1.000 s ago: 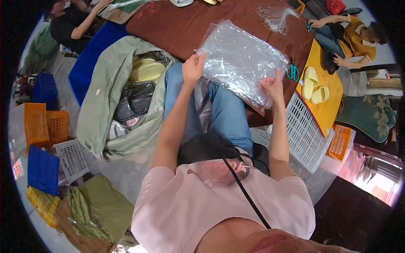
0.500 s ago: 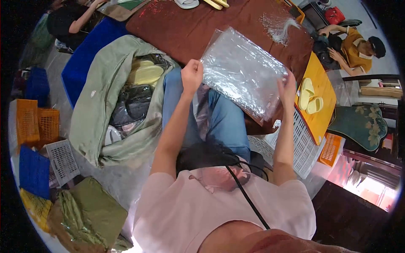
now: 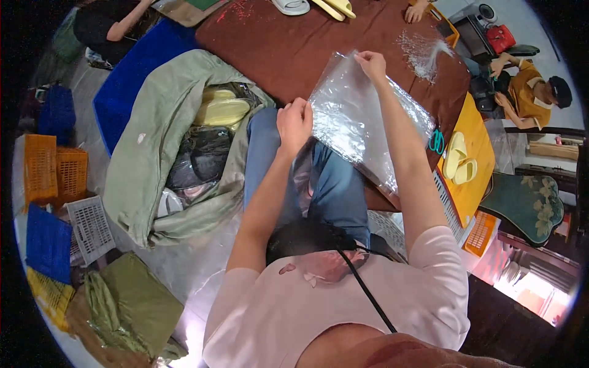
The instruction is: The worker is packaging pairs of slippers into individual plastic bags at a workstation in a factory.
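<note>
Plastic bag [image 3: 362,122], clear and crinkled, is held up over the near edge of the brown table [image 3: 288,49], just above the person's knees. Left hand [image 3: 294,124] pinches the bag's near left edge with closed fingers; right hand [image 3: 372,63] grips the far top corner, fingers closed on the film.

Compared with a second ago, the right hand has travelled from the bag's near right side up to its far corner, and the left hand has dropped lower, toward the lap. The bag, which lay spread flat on the table between two open palms half a second back, is now lifted and stretched on a diagonal between the two grips. Judging from that, the smoothing is over and the bag is being raised or opened for handling; whether its mouth is open I cannot tell.

Left of the knees an olive sack [image 3: 178,159] stands open, with pale yellow slippers [image 3: 222,110] and dark bundles inside. To the right, on an orange tray [image 3: 478,178], lies another yellow pair [image 3: 460,162] beside green scissors [image 3: 437,142]. A wad of clear film [image 3: 423,52] sits further along the table. Another person [image 3: 527,92] sits at the far right.
</note>
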### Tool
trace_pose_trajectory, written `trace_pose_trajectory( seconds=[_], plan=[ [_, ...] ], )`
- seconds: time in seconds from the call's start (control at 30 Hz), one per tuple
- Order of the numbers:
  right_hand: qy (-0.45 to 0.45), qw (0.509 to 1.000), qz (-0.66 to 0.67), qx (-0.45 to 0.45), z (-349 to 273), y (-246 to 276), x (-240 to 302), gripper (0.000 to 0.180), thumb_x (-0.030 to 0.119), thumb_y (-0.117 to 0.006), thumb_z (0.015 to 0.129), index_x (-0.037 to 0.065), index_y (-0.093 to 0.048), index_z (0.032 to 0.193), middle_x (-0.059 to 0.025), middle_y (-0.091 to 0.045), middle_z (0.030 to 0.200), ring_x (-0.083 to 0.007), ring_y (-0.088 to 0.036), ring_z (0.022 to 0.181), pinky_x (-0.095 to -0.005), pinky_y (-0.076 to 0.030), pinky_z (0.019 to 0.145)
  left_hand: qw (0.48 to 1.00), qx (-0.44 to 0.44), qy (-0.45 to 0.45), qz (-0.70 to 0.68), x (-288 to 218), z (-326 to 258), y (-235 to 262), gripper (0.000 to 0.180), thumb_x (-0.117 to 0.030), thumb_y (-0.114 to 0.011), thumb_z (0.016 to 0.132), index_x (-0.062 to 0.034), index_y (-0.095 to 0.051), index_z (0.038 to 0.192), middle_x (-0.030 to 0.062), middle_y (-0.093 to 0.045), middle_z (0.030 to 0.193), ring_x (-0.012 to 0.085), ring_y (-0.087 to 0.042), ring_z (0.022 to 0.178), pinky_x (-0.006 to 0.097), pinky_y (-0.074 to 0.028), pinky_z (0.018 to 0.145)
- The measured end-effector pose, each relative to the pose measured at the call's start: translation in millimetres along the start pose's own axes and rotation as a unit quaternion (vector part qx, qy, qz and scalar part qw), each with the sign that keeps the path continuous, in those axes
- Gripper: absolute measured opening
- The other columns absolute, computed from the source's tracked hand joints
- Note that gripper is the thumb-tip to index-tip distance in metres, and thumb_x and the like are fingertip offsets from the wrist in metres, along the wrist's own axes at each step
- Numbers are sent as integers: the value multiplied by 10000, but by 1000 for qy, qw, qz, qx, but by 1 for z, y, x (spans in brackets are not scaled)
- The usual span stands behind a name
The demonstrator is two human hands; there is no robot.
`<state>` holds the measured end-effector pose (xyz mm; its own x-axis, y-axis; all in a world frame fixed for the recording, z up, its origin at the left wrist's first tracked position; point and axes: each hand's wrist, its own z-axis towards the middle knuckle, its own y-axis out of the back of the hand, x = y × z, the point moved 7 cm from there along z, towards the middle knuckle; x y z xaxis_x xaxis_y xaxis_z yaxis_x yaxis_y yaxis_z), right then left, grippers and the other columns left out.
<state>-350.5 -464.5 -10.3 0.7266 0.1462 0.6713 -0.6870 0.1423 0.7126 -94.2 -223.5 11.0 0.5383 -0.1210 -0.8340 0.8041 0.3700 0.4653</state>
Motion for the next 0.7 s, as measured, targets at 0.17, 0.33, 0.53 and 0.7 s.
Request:
trace_pose_trajectory(
  seconds=[0.17, 0.33, 0.53, 0.7],
  plan=[
    [-64, 993, -66, -71, 13, 24, -1, 253, 368, -669, 854, 135, -761, 894, -108, -749, 904, -321, -710, 897, -504, -493, 863, 998, -6, -56, 16, -14, 1, -1, 132, -132, -636, 882, -90, -577, 771, 72, -557, 672, 297, -542, 760, 441, -374, 699],
    [97, 973, -176, -109, -33, 33, 72, 393, 372, -637, 916, 138, -611, 1230, -129, -622, 1192, -359, -508, 1158, -556, -386, 954, 984, -111, -139, 16, -36, -8, 13, 183, -36, -612, 760, -43, -547, 931, 149, -568, 904, 369, -518, 848, 497, -388, 767],
    [166, 967, -193, -6, -129, 1, 108, 414, 313, -619, 919, 90, -577, 1265, -161, -577, 1248, -370, -486, 1213, -583, -375, 980, 958, 62, -260, 106, -60, -6, -38, 487, -81, -617, 826, 28, -530, 1293, 233, -553, 1333, 419, -476, 1299, 505, -350, 1113],
    [137, 958, -250, 39, -146, -5, 59, 588, 447, -536, 964, 144, -459, 1462, -84, -429, 1531, -311, -336, 1445, -664, -213, 1136, 937, 153, -185, 253, -56, -25, -86, 1000, -644, -620, 815, 56, -361, 1479, 268, -311, 1555, 533, -151, 1457, 726, -64, 1128]
  ],
)
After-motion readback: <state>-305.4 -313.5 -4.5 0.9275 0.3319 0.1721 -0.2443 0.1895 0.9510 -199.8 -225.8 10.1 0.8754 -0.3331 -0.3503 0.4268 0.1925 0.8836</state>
